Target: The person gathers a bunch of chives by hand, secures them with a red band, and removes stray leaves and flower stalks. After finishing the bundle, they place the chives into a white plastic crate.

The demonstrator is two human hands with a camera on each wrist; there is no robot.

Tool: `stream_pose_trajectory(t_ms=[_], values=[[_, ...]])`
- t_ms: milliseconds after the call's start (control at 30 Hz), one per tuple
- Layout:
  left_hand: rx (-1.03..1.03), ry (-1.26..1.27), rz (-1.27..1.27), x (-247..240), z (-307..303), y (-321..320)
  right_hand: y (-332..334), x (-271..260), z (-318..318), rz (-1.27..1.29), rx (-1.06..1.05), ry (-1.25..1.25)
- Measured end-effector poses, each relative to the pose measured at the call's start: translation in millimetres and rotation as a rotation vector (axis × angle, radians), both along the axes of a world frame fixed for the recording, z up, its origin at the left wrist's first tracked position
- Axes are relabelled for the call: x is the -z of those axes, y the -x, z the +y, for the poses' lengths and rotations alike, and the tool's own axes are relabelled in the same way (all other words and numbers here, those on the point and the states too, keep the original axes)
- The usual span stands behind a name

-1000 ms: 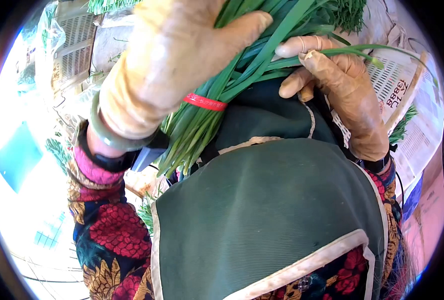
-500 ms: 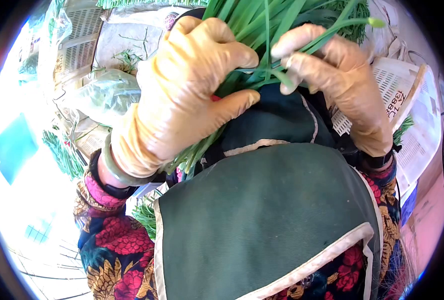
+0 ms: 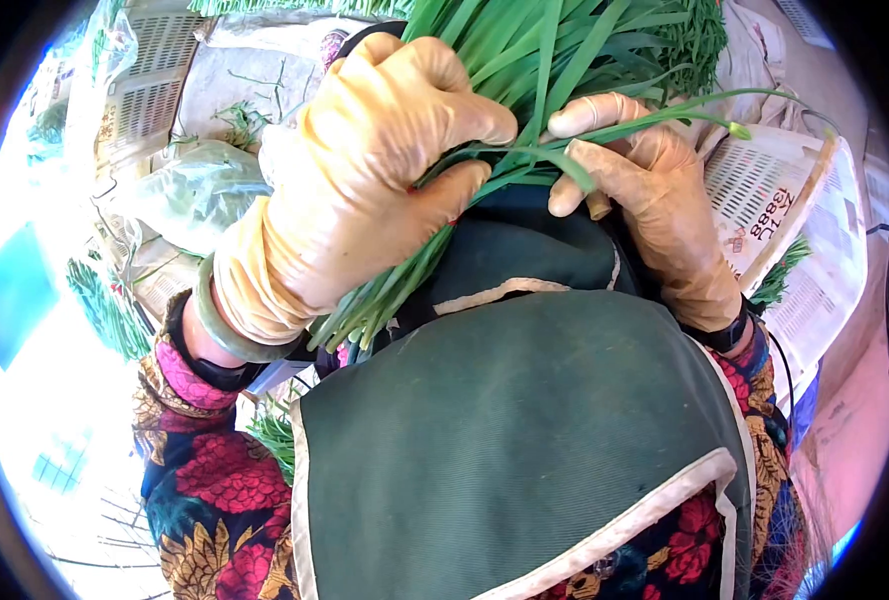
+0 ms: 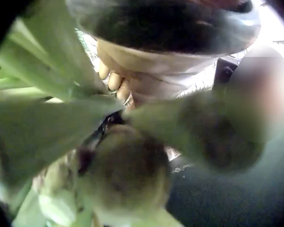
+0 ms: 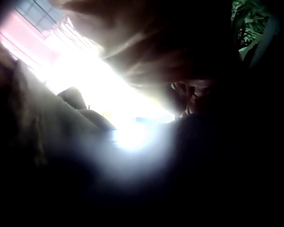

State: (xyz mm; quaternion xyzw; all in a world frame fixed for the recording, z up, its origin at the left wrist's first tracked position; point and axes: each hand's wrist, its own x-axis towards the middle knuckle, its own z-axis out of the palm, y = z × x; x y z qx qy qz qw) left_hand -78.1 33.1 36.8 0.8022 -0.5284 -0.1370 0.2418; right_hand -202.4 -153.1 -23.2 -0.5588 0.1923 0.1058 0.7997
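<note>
A bunch of long green stalks [image 3: 505, 50] lies slantwise above the apron, its cut ends [image 3: 370, 310] toward the lower left. My gloved left hand [image 3: 355, 180] curls round the bunch, with thumb and forefinger at a few leaves. In my gloved right hand [image 3: 655, 190], thumb and forefinger pinch a few thin stalks, one ending in a pale bud [image 3: 739, 131]. The red band is mostly hidden under the left hand. Blurred stalk ends [image 4: 128, 175] fill much of the left wrist view. The right wrist view is too dark to show the fingers' grip.
A green apron [image 3: 525, 430] covers the lap. Printed white sheeting [image 3: 815, 270] lies at the right, and a clear plastic bag [image 3: 200, 195] at the left. More green bundles [image 3: 110, 305] stand at the left and behind.
My left hand has gone from lying across the stalks to gripping them lower down, covering the red band. The thin stalks at my right hand have shifted, and leaves now cross between both hands.
</note>
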Motion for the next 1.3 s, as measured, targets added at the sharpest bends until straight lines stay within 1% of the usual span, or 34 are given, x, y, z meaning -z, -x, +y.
stream_pose_trajectory(t_ms=[67,167,200,233,333,367,500,600,733,867,1000,1100,1200,1300], values=[[0.028,-0.023,0.008,1,-3,-1,1,4,-1,0.048,0.008,-0.075],[0.129,-0.065,-0.012,0,-8,-3,3,7,-3,0.100,0.033,-0.183],[0.117,-0.062,-0.008,1,-9,-3,2,8,-3,0.113,0.041,-0.223],[0.105,-0.060,-0.006,2,-9,-2,3,9,-9,0.114,-0.011,-0.257],[0.065,-0.064,0.014,-1,-11,2,3,5,-7,0.124,0.030,-0.267],[0.053,-0.068,0.021,-3,-12,3,2,6,-9,0.132,0.013,-0.270],[0.036,-0.092,0.028,-5,-13,5,5,6,-10,0.215,0.052,-0.270],[0.018,-0.092,-0.030,-1,-18,9,4,6,-8,0.203,0.051,-0.252],[-0.045,-0.040,0.009,2,-14,9,6,5,-11,0.166,0.006,-0.234],[-0.093,0.024,0.028,6,-6,10,8,-2,-7,0.065,0.057,-0.128],[-0.092,0.026,0.002,7,-5,11,8,-7,-6,-0.002,0.006,0.062],[-0.087,-0.024,-0.013,5,-8,12,6,-8,-5,0.022,0.030,0.009],[-0.089,-0.013,-0.016,6,-8,12,9,-5,-9,0.089,0.045,-0.125],[-0.092,0.025,-0.009,9,-6,12,11,-2,-8,0.209,0.077,-0.207]])
